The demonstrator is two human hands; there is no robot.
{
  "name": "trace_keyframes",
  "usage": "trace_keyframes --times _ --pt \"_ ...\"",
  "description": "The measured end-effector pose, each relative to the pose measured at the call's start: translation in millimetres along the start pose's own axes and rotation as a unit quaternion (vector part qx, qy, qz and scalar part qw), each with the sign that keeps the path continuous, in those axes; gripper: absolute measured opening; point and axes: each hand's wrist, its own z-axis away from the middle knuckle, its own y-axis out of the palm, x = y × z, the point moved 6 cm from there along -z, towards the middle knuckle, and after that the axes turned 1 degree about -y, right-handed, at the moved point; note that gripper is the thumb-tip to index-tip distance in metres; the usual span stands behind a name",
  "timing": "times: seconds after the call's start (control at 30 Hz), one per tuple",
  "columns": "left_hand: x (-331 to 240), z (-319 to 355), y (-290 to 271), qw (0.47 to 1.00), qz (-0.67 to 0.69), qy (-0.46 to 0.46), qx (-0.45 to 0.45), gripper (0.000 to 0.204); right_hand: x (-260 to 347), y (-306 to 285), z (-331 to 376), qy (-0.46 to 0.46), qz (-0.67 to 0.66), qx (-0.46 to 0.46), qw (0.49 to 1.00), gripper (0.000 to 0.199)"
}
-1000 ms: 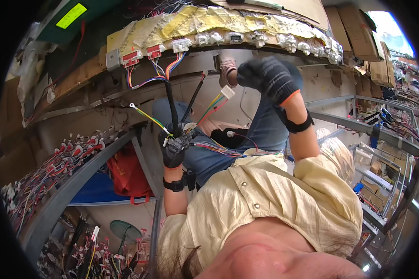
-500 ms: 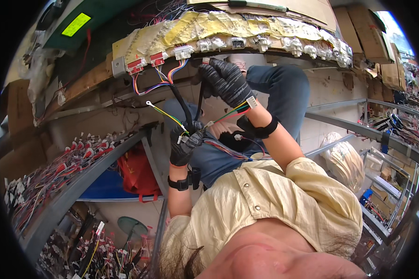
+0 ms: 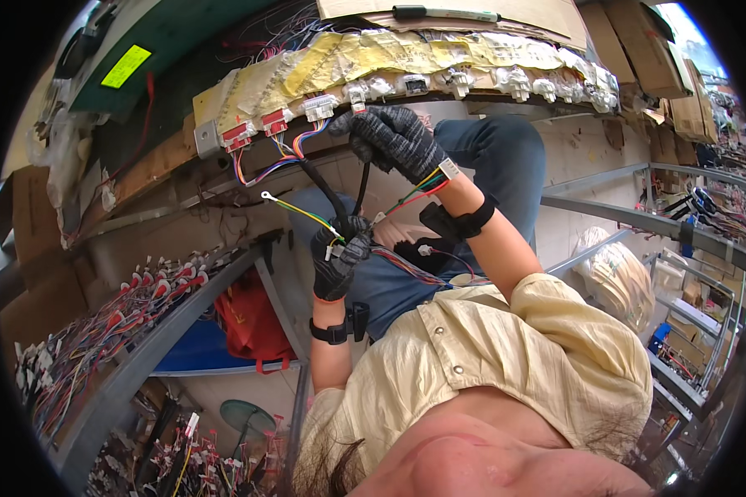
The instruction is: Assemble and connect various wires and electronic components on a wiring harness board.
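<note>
A wire harness with black sleeving hangs from the board, its coloured wires ending in red and white plugs seated along the board's front edge. My left hand, in a dark grey glove, is closed around the harness below; a yellow-green wire with a ring terminal sticks out of it. My gloved right hand pinches a connector on another black-sleeved branch, against a white socket. My fingers mostly hide that connector. A loose white plug on coloured wires lies across my right wrist.
The socket board, covered in yellowed tape, runs across the top with several sockets to the right. A marker lies on cardboard behind it. Bundled wires fill a metal-framed rack at left. A red bag hangs below.
My right hand has brought the connector from just below the board up to the white socket. My left hand still grips the harness; the whole view has shifted slightly.
</note>
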Motion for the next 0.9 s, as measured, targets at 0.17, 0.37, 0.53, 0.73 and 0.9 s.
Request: trace_keyframes --times 0.17,0.37,0.53,0.73,0.9 --pt "-6 1 11 0.998 -0.055 0.011 0.029 0.034 -5 -6 0 0.016 0.001 -0.006 1.000 0.031" --pt "-4 1 26 0.997 -0.018 0.073 -0.027 0.038 -11 -28 11 0.002 0.176 -0.094 0.980 0.025" --pt "-15 4 37 0.966 -0.174 0.191 -0.005 0.020 -3 -16 61 0.013 -0.002 -0.022 1.000 0.037" --pt "-17 11 47 0.910 -0.240 0.293 -0.168 0.022 9 -25 59 -0.004 -0.158 -0.098 0.983 0.025" --pt "32 40 52 0.698 -0.563 0.437 -0.069 0.024 7 -44 58 -0.003 -0.118 -0.296 0.948 0.018"
